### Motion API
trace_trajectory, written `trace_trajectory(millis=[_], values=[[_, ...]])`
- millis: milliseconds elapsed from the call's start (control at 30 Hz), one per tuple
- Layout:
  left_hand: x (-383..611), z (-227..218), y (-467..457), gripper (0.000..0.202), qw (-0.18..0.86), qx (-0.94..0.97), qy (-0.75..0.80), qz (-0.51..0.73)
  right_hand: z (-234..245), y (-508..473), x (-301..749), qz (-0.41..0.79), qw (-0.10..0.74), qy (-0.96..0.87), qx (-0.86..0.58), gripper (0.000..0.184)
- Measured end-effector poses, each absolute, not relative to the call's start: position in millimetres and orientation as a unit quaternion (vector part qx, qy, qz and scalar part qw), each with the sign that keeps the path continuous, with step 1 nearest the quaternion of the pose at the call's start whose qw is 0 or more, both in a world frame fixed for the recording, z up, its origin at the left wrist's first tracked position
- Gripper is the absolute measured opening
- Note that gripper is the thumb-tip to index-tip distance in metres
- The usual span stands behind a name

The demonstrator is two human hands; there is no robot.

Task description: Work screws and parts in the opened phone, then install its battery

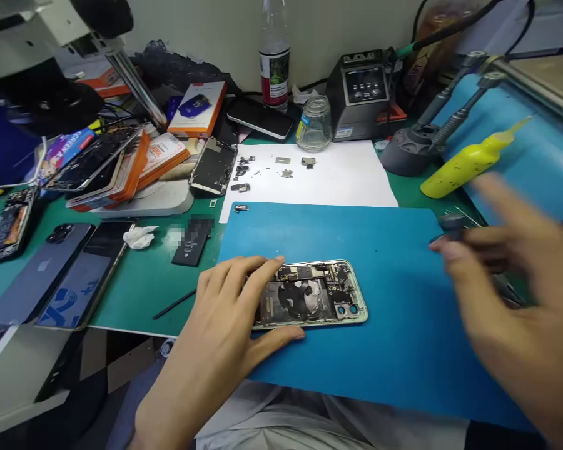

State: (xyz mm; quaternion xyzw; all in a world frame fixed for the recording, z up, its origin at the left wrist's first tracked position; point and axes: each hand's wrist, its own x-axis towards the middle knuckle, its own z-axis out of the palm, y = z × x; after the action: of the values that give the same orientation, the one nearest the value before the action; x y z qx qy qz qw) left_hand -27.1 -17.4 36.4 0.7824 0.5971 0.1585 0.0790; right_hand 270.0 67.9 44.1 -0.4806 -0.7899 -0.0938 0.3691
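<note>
An opened phone housing [319,297] with a pale green frame lies on the blue mat, its circuit board and a round black coil exposed. My left hand [234,312] grips its left end, fingers over the far edge and thumb along the near edge. At the right side of the mat, my right hand [520,281] is blurred by motion. Its thumb and fingers come together around a small dark object [451,224], which I cannot identify. Several tools partly hidden by that hand lie behind it.
A white sheet [347,181] holds several small phone parts. A removed battery [193,240] and a thin black stick [174,304] lie left of the mat [403,350]. Behind stand a glass jar [315,125], a plastic bottle [275,75] and a soldering station [359,97]. A yellow squeeze bottle [466,164] lies right.
</note>
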Motion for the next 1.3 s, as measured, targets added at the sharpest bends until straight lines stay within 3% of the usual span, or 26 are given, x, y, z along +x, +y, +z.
trace_trajectory(millis=[67,133,200,333,600,933,1167,1300], values=[[-21,38,-21,0.066,0.075,0.777,0.604,0.160,38,71,279,-0.158,0.261,-0.832,-0.463,0.051],[-16,38,-21,0.064,0.071,0.781,0.599,0.163,33,70,279,-0.192,0.203,-0.853,-0.440,0.044],[-14,38,-19,0.064,0.075,0.793,0.581,0.168,33,64,272,-0.177,0.228,-0.858,-0.425,0.043],[-13,36,-12,0.061,0.086,0.805,0.560,0.178,39,50,252,-0.036,0.319,-0.890,-0.325,0.031],[-13,29,-6,0.048,0.080,0.799,0.558,0.209,30,52,243,-0.019,0.286,-0.909,-0.302,0.030],[-14,27,-3,0.050,0.073,0.793,0.561,0.227,24,49,241,0.007,0.249,-0.914,-0.320,0.036],[-12,25,-1,0.034,0.054,0.791,0.562,0.233,23,45,245,0.001,0.225,-0.922,-0.317,0.036],[-12,24,-4,0.032,0.061,0.790,0.567,0.226,25,47,245,0.029,0.246,-0.910,-0.333,0.036]])
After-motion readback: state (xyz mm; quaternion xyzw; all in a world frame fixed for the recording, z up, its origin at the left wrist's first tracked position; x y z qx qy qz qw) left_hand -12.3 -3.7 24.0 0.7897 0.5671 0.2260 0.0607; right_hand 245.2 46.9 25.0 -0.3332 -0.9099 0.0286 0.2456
